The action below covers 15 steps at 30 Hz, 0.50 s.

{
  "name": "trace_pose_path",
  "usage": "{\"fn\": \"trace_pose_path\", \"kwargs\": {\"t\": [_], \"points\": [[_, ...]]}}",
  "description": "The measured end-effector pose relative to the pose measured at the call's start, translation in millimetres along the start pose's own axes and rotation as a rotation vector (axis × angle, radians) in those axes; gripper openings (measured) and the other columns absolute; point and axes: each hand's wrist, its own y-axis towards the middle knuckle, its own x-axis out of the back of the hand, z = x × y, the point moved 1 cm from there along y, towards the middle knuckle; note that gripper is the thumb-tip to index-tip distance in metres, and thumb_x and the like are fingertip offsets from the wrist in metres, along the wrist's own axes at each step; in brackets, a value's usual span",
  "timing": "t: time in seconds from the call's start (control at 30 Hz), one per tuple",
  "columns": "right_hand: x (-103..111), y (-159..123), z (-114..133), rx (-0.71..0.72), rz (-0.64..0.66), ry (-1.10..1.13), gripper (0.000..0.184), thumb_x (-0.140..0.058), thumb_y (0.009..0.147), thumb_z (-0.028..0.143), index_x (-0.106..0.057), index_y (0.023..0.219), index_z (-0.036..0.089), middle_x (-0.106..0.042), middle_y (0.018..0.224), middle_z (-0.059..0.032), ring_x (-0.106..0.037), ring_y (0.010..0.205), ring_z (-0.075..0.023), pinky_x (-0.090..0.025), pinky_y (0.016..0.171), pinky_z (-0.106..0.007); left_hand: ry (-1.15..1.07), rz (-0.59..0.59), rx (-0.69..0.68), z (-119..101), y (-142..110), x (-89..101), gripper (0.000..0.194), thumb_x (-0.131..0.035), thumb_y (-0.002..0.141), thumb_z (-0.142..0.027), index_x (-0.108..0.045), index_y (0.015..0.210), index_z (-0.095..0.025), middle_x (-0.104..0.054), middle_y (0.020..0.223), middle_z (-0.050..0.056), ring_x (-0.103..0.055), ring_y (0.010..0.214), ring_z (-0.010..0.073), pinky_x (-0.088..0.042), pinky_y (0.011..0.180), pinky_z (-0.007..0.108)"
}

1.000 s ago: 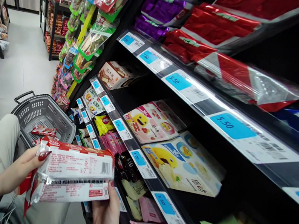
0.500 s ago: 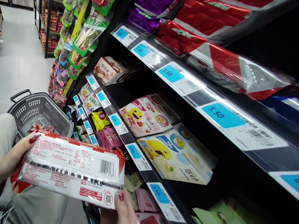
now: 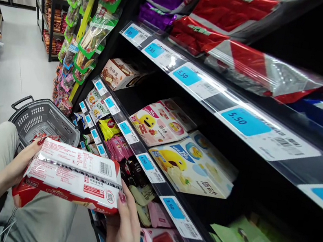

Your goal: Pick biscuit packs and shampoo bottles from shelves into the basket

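Observation:
A long red and white snack pack (image 3: 74, 178) with a barcode and printed back panel lies level between both my hands, low at the left. My left hand (image 3: 23, 160) grips its left end, thumb on top. My right hand (image 3: 125, 226) holds its right end from below, with a thumb on the pack's face. Just behind the pack sits a grey plastic shopping basket (image 3: 42, 117) on the floor, with a red wrapper showing inside. My knee in pale trousers (image 3: 5, 144) is beside it.
Black shelves (image 3: 230, 116) with blue price tags run along the right, stocked with red and purple bags, yellow-faced snack boxes (image 3: 193, 169) and pink packets. Hanging snack bags (image 3: 92, 43) line the shelf end. A pale aisle floor (image 3: 15, 67) stretches away at left, with more racks beyond.
The pack has tipped flatter and moved a little lower and leftward, turning its back panel more toward me. My right hand has shifted under its right end. Both hands kept hold.

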Motion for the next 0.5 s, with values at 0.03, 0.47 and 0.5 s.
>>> {"fn": "trace_pose_path", "kwargs": {"t": [0.03,0.47,0.5], "points": [[-0.3,-0.2,0.0,0.007,0.002,-0.007,0.063,-0.071,0.072,0.052,-0.058,0.127,0.025,-0.058,0.133,-0.0051,-0.061,0.108,-0.0234,-0.052,0.073,-0.026,0.009,-0.001,-0.002,-0.2,-0.6,-0.7,0.072,-0.074,0.071,-0.051,-0.056,0.129,-0.014,-0.071,0.113,0.012,-0.065,0.105,0.0289,-0.049,0.092,0.034],[-22.8,4.2,41.3,0.298,-0.017,-0.539,0.061,-0.067,0.062,0.053,-0.066,0.113,0.019,-0.069,0.112,-0.0090,-0.063,0.099,-0.0283,-0.049,0.082,-0.036,0.817,0.369,-0.426,13.2,18.6,17.4,0.089,-0.082,0.057,-0.031,-0.048,0.138,-0.018,-0.035,0.152,0.014,-0.020,0.143,0.0345,-0.007,0.119,0.045],[-31.1,3.0,50.8,0.312,0.022,-0.642,0.059,-0.065,0.064,0.052,-0.067,0.113,0.019,-0.072,0.104,-0.0081,-0.065,0.091,-0.0276,-0.049,0.078,-0.035,0.899,0.428,-0.402,16.1,17.6,15.5,0.099,-0.084,0.053,-0.029,-0.043,0.142,-0.018,-0.033,0.152,0.015,-0.021,0.143,0.0353,-0.008,0.118,0.047]]}}
